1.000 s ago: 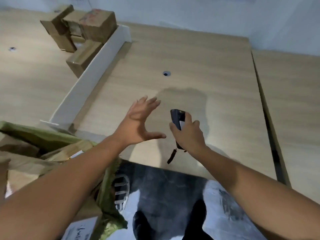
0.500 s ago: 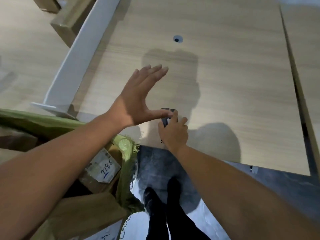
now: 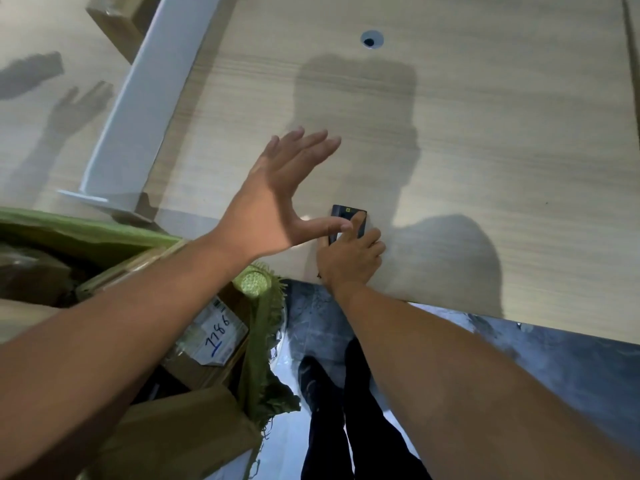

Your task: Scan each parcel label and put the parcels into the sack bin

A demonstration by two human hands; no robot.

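My right hand grips a dark handheld scanner that lies against the wooden table near its front edge. My left hand hovers just left of it, fingers straight and spread, thumb reaching toward the scanner, holding nothing. At the lower left stands the green sack bin with cardboard parcels inside; one parcel shows a white label marked 7786. Another brown parcel lies on the table at the top left.
A white divider board runs diagonally across the table's left part. A round cable hole sits at the top middle. Below the table edge are the dark floor and my legs and shoes.
The view tipped downward and closer to the table edge. My right hand lowered the scanner onto the table near the edge. My left hand stayed spread beside it.
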